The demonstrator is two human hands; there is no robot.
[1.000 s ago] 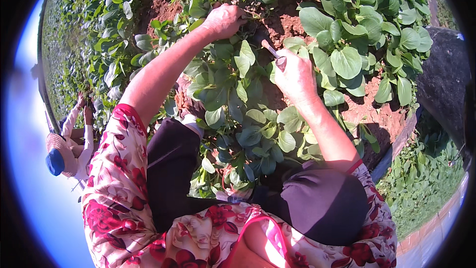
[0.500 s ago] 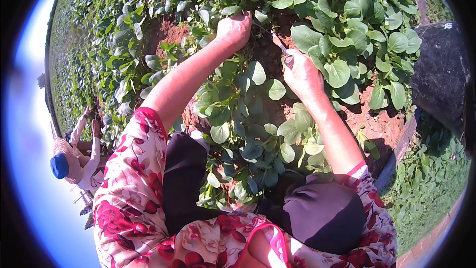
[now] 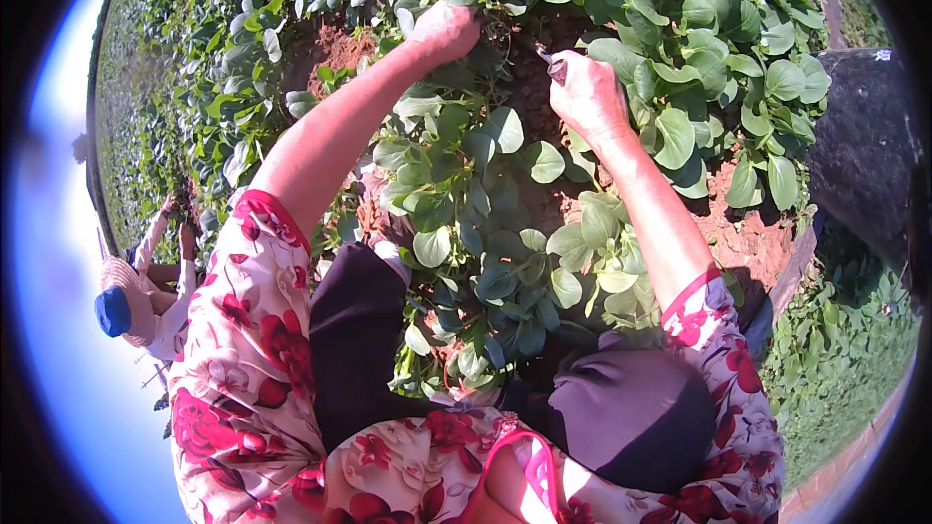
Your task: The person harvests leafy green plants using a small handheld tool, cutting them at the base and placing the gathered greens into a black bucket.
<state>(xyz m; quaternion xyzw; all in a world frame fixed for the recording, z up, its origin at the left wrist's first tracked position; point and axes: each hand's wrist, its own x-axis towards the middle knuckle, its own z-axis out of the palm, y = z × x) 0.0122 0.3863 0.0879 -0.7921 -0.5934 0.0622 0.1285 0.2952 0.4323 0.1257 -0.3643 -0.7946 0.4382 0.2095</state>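
Observation:
Among low, round-leaved green plants, my left hand [image 3: 449,31] is closed at the far end of my reach. Its fingertips are turned down into the leaves, so what they grip is hidden. Thin, pale weed stems [image 3: 499,39] show right beside it. To the right, my right hand [image 3: 589,94] is closed around a small bladed hand tool [image 3: 556,71] with a dark handle. The short, narrow blade points away toward a strip of bare reddish soil [image 3: 529,87] between the two hands. Leafy plants [image 3: 670,68] stand close against the right hand's outer side.
Leafy greens [image 3: 485,223] fill the row between my forearms and knees. A large black container [image 3: 864,150] stands at the right, near a strip of lower greenery [image 3: 845,378]. Far left, another person in a straw hat with blue [image 3: 126,303] bends over the plants.
My left hand has shifted slightly left and away from me, with the thin weeds more exposed beside it. The right hand and its tool have moved a little farther away.

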